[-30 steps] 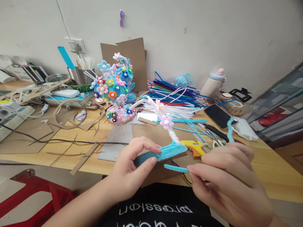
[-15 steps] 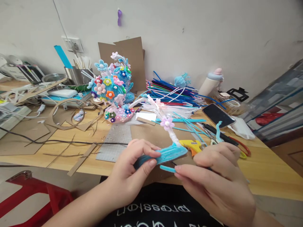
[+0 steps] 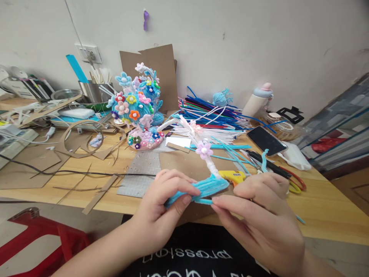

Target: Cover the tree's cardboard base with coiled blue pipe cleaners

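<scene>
Gripping in the left hand (image 3: pixel 164 202), between thumb and bent fingers, a flat, narrow base covered in light-blue fuzzy chenille (image 3: pixel 211 187), holding it aslant above the near part of the pale wooden counter (image 3: pixel 323 207); pinching in the right hand (image 3: pixel 259 215), between thumb and index fingertip, a thin light-blue chenille strip (image 3: pixel 203 201), lining it up along the base's lower edge near the left thumb, without clearly showing contact there; carrying at the base's right end a white wrapped stalk (image 3: pixel 212 168) with a lilac flower with a white centre (image 3: pixel 204 150); having a yellow glue gun (image 3: pixel 232 176) lying just behind the base; facing, farther back, a blue sculpture dotted with many-coloured flowers (image 3: pixel 129 109) and, to its right, a heap of blue, white and red chenille stems (image 3: pixel 206 116).
</scene>
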The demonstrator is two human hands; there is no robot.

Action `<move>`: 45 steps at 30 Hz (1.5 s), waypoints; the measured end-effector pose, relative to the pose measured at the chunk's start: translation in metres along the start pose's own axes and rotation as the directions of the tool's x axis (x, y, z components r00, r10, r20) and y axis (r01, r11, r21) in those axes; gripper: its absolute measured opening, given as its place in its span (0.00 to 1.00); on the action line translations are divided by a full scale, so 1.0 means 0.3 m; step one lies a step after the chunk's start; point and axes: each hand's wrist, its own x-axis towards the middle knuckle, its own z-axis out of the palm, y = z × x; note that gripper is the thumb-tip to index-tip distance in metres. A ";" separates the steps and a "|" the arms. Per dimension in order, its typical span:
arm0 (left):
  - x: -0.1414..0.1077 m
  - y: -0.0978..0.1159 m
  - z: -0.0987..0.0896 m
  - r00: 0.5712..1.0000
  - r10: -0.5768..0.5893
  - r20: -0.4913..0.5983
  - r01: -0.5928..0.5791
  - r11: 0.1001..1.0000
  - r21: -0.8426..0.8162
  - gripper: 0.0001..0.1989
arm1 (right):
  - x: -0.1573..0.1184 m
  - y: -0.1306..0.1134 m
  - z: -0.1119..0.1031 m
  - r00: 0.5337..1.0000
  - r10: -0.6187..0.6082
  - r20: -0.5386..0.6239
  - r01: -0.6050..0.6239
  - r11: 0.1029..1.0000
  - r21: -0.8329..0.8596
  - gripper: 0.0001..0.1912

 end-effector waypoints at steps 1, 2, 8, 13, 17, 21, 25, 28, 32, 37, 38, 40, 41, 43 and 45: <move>0.002 0.003 -0.001 1.000 0.005 0.007 -0.005 1.000 0.021 0.09 | -0.002 0.000 0.001 1.000 0.002 0.003 -0.002 1.000 -0.006 0.08; 0.004 0.005 -0.001 1.000 0.007 0.010 -0.007 0.999 0.036 0.09 | -0.003 0.000 0.002 1.000 0.002 0.006 -0.002 1.000 -0.012 0.07; -0.002 0.003 0.009 0.999 0.040 -0.015 -0.039 0.996 0.079 0.09 | -0.006 -0.007 0.005 1.000 0.006 0.000 -0.006 0.999 -0.033 0.08; 0.001 -0.003 0.025 0.996 0.071 -0.052 -0.062 0.985 0.162 0.09 | -0.011 -0.006 0.008 1.000 -0.006 -0.010 0.006 1.000 -0.030 0.07; 0.006 -0.001 0.035 0.992 0.094 -0.085 -0.073 0.972 0.223 0.09 | -0.013 -0.006 0.011 1.000 -0.010 -0.010 0.010 0.999 -0.037 0.07; 0.008 0.000 0.039 0.989 0.109 -0.103 -0.083 0.971 0.224 0.08 | -0.011 -0.009 0.011 1.000 0.003 -0.018 -0.004 1.000 -0.031 0.07; 0.006 -0.002 0.035 0.988 0.109 -0.113 -0.081 0.970 0.231 0.09 | -0.017 -0.002 -0.002 0.999 0.029 -0.031 -0.029 1.000 0.012 0.06; -0.002 -0.007 0.029 0.987 0.111 -0.113 -0.082 0.969 0.234 0.10 | -0.028 0.006 -0.020 1.000 0.023 -0.012 -0.023 0.999 0.037 0.07; -0.015 -0.014 0.026 0.987 0.117 -0.114 -0.090 0.971 0.222 0.11 | -0.046 0.010 -0.031 0.998 0.048 0.035 -0.050 0.995 0.085 0.08; -0.016 -0.018 0.028 0.990 0.098 -0.104 -0.078 0.981 0.179 0.11 | -0.053 0.014 -0.010 0.995 0.100 0.028 -0.102 0.993 0.061 0.08; -0.015 -0.019 0.029 0.990 0.097 -0.101 -0.079 0.981 0.176 0.11 | -0.052 0.015 -0.004 0.994 0.106 0.021 -0.107 0.993 0.051 0.08; -0.013 -0.021 0.028 0.990 0.102 -0.098 -0.083 0.981 0.176 0.11 | -0.049 0.015 0.004 0.994 0.109 0.002 -0.109 0.993 0.034 0.09; -0.013 -0.021 0.027 0.990 0.104 -0.098 -0.086 0.980 0.177 0.11 | -0.048 0.014 0.006 0.994 0.109 -0.004 -0.109 0.994 0.029 0.09; -0.015 -0.023 0.026 0.989 0.111 -0.094 -0.093 0.979 0.179 0.11 | -0.046 0.011 0.010 0.993 0.116 -0.008 -0.116 0.993 0.028 0.09; -0.018 -0.023 0.024 0.989 0.120 -0.084 -0.103 0.978 0.184 0.11 | -0.044 0.008 0.012 0.991 0.131 -0.002 -0.130 0.991 0.024 0.10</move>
